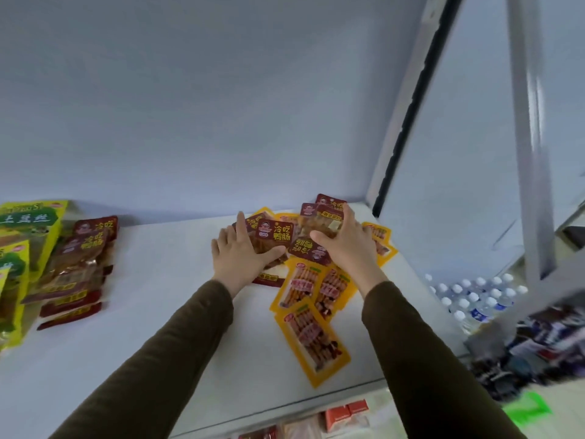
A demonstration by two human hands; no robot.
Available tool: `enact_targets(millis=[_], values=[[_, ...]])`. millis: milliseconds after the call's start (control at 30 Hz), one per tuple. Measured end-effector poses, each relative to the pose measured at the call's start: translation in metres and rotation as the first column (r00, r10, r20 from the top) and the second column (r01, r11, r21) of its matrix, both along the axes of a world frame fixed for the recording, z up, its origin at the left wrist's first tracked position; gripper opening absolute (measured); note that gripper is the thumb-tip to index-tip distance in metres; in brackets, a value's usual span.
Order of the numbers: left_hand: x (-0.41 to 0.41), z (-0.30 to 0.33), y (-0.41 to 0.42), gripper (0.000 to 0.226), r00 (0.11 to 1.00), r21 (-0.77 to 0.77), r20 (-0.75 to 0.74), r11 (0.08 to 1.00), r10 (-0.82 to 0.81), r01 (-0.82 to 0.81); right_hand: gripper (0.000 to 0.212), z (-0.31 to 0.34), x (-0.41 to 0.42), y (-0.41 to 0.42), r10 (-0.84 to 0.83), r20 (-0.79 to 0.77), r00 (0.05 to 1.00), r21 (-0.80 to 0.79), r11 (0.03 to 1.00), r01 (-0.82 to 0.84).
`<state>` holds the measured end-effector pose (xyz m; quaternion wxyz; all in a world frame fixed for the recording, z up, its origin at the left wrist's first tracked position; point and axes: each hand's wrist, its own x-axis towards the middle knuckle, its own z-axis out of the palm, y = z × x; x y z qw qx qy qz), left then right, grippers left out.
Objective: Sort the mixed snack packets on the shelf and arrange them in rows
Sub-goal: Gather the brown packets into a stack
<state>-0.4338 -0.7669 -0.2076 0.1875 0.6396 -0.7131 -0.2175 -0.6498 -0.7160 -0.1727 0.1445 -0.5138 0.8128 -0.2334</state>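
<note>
The mixed pile of snack packets (311, 248) lies on the white shelf (164, 299), toward its right rear corner. Dark red packets (274, 232) sit at the top and centre of the pile; yellow packets (313, 339) fan out along its near and right edges, overlapping one another.

The left hand (240, 251) lies flat on the left side of the pile, fingers straight and spread, thumb extended toward the centre; it grips nothing. The right hand (346, 245) rests on the right side of the pile, fingers extended over a red packet, thumb pointing inward. Whether any fingertip hooks a packet edge cannot be determined.

At the shelf's left end, well apart from the pile, a sorted stack of red packets (79, 264) lies beside green-and-yellow packets (22, 248).

Bottled water (474, 299) stands below, to the right of the shelf.
</note>
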Motion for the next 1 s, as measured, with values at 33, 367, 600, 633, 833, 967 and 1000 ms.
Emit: enact_targets(millis=[33,367,600,633,833,967,1000], values=[[-0.006,0.0,-0.003,0.126,0.999,-0.006,-0.035,1.0,0.007,-0.007,0.105,-0.001,-0.001,-0.006,-0.004,0.016,1.0,0.024,1.0,0.003],[-0.029,0.022,-0.032,0.128,0.885,0.149,-0.448,0.987,0.125,-0.065,0.088,-0.015,-0.005,-0.031,-0.016,0.258,0.966,-0.153,0.987,0.057],[-0.023,0.024,-0.042,0.12,0.79,0.33,-0.591,0.943,0.165,0.05,0.089,-0.016,-0.013,-0.041,-0.044,0.59,0.806,-0.133,0.98,0.151],[-0.022,0.023,-0.043,0.112,0.786,0.334,-0.596,0.941,0.167,0.052,0.091,-0.014,-0.014,-0.043,-0.057,0.668,0.742,-0.108,0.979,0.173],[-0.018,0.014,-0.044,0.032,0.771,0.31,-0.625,0.946,0.123,0.1,0.036,-0.008,-0.022,-0.055,-0.02,0.803,0.595,-0.048,0.994,0.098],[-0.021,0.011,-0.043,0.016,0.77,0.24,-0.631,0.967,0.091,0.082,0.019,-0.011,-0.023,-0.065,-0.004,0.754,0.657,-0.072,0.994,0.088],[-0.021,0.01,-0.042,0.015,0.78,0.221,-0.621,0.972,0.079,0.078,0.018,-0.011,-0.023,-0.069,-0.002,0.706,0.708,-0.078,0.994,0.08]])
